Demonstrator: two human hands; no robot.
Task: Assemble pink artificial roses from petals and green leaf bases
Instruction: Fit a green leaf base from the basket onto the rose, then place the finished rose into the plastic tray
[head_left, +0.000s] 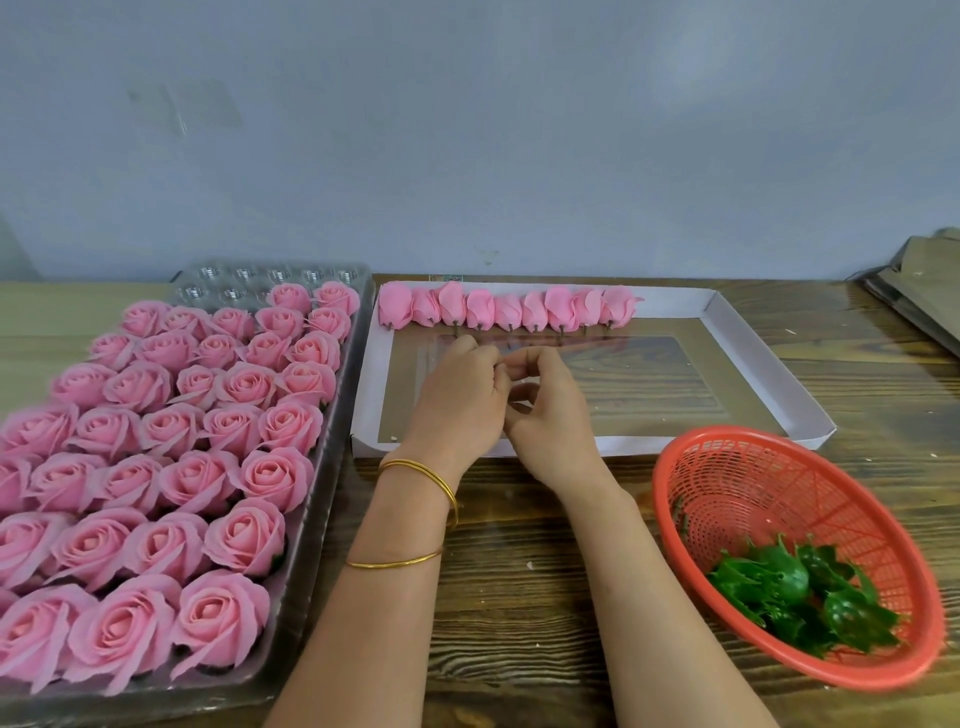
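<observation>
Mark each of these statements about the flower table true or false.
1. The red basket holds green leaf bases. True.
2. The pink buds lie in a row along the near edge of the white tray. False: they lie along its far edge.
3. The gold bangles are on the right arm. False: they are on the left arm.
4. The left hand and right hand meet fingertip to fingertip over the white tray. True.
5. The clear tray of open roses is full to its far end. False: some cups at the far end are empty.
</observation>
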